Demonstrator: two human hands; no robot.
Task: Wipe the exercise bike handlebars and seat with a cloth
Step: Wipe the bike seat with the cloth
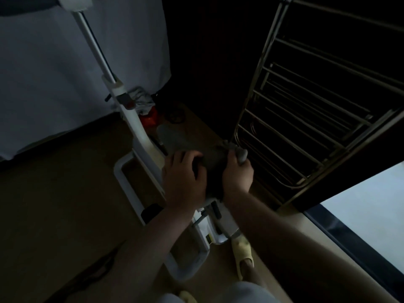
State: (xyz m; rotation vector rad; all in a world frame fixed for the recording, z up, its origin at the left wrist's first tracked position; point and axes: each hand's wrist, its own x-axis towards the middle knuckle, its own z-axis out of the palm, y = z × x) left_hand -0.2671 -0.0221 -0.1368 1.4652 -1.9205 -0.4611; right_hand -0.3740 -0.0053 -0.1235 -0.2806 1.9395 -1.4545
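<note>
The exercise bike's dark seat (175, 136) sits at the centre, its narrow nose pointing up-left. My left hand (184, 173) lies on the seat's left rear, fingers curled over its edge. At the seat's right side my right hand (237, 171) grips a bunched grey cloth (241, 153) and presses it against the seat. The bike's white frame post (129, 110) rises toward the upper left, and the handlebars at its top are cut off by the picture's edge. The room is very dim.
A metal drying rack (306, 106) leans close on the right, almost touching the cloth. A pale sheet (43, 73) hangs at left. A bright window ledge (360, 204) lies at lower right. A red object (149, 119) is on the floor beyond the bike. My slippered foot (243, 254) stands beside the bike's base.
</note>
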